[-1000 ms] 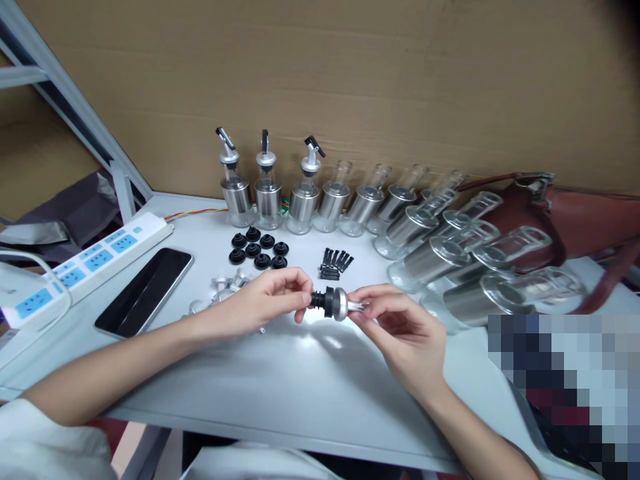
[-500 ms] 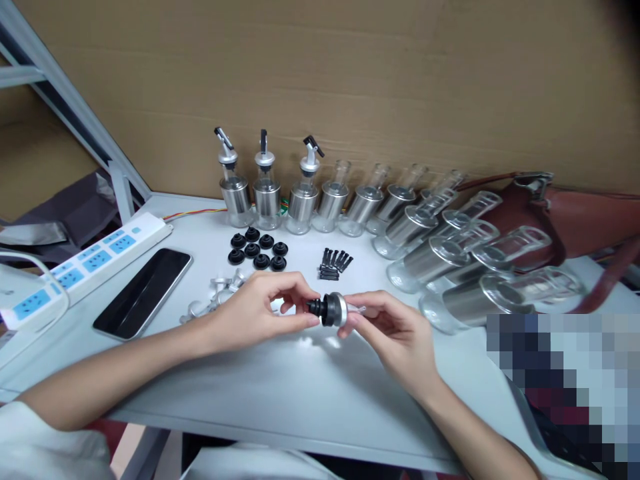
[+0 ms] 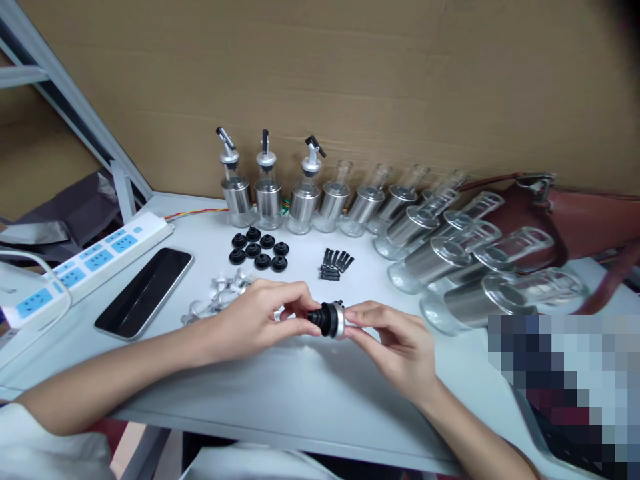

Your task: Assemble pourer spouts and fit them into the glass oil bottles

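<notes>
At the centre of the frame, slightly below the middle, a pourer stopper (image 3: 331,321) lies roughly sideways between the two hands, held above the grey tabletop (image 3: 280,393). The left hand (image 3: 270,310) pinches its black ribbed end between thumb and fingers; the right hand (image 3: 400,340) grips the narrow metal spout side, past the silvery collar. It looks light enough for fingertips. The black ribs are probably rubbery, giving a little under pressure and offering good friction, while the collar and spout seem stiff, smooth and more apt to slip. The best holds are likely the ribbed plug on one side and the base of the spout on the other, sparing any small moving parts. Compared with half a second ago, hands and stopper sit a little lower in the frame, the left fingers cover more of the ribbed tip, and a small dark piece now shows above the collar. The black caps (image 3: 253,250) and black tubes (image 3: 335,263) behind lie as they did.
</notes>
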Tool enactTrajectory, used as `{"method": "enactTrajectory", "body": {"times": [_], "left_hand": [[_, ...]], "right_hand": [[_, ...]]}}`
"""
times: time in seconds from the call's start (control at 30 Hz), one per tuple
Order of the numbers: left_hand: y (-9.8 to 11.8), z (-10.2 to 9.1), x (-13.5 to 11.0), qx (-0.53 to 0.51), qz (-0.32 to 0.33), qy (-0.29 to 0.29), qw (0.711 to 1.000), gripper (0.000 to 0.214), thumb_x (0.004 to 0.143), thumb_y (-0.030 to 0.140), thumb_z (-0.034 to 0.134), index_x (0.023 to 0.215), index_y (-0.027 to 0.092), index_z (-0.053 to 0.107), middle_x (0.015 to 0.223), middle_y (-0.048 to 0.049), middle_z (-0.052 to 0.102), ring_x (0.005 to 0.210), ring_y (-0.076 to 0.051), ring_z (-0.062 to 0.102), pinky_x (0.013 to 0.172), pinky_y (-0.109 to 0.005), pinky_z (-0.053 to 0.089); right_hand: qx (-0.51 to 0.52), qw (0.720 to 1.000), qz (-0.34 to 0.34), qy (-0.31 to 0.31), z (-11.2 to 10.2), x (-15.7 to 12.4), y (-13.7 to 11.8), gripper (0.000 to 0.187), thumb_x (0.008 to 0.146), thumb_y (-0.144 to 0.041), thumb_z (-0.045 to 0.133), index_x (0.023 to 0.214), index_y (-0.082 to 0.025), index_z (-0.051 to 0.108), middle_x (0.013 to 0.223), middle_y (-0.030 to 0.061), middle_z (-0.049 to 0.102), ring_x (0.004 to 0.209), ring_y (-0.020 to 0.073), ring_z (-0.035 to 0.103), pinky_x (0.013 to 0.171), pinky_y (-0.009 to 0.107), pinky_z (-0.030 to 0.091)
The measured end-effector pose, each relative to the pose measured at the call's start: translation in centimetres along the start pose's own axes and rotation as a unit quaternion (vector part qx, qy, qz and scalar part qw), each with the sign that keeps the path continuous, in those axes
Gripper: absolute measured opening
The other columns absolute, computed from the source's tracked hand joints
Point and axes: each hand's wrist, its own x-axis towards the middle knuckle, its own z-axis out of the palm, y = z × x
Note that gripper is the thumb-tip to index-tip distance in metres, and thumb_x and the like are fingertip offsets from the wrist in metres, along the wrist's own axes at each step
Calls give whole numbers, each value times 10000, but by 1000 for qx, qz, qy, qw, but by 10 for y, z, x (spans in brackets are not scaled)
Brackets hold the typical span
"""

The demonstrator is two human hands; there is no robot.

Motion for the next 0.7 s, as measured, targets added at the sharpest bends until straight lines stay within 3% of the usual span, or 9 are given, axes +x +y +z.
{"method": "enactTrajectory", "body": {"times": [0.3, 0.43, 0.7], "left_hand": [[-3, 5, -4, 32, 129, 20, 991, 166, 945, 270, 557, 876, 126, 605, 806, -76, 700, 719, -156, 655, 652, -234, 499], [-1, 7, -6, 37, 147, 3, 988, 173, 965, 252, 513, 884, 134, 608, 804, -90, 691, 738, -165, 651, 670, -245, 512], [11, 3, -9, 30, 178, -52, 982, 147, 966, 172, 479, 920, 136, 614, 825, -119, 680, 758, -177, 644, 694, -231, 506]], "right_hand": [[44, 996, 72, 1, 3, 0, -9, 59, 786, -181, 757, 789, -181, 698, 660, 42, 748, 551, 171, 717, 529, 228, 585], [93, 990, 105, -19, 4, -1, -14, 57, 816, -203, 733, 802, -177, 684, 640, 37, 732, 510, 170, 704, 491, 235, 571], [80, 994, 42, -56, 2, -4, -21, 88, 833, -129, 696, 841, -214, 675, 644, 25, 724, 595, 168, 690, 579, 263, 570]]}}
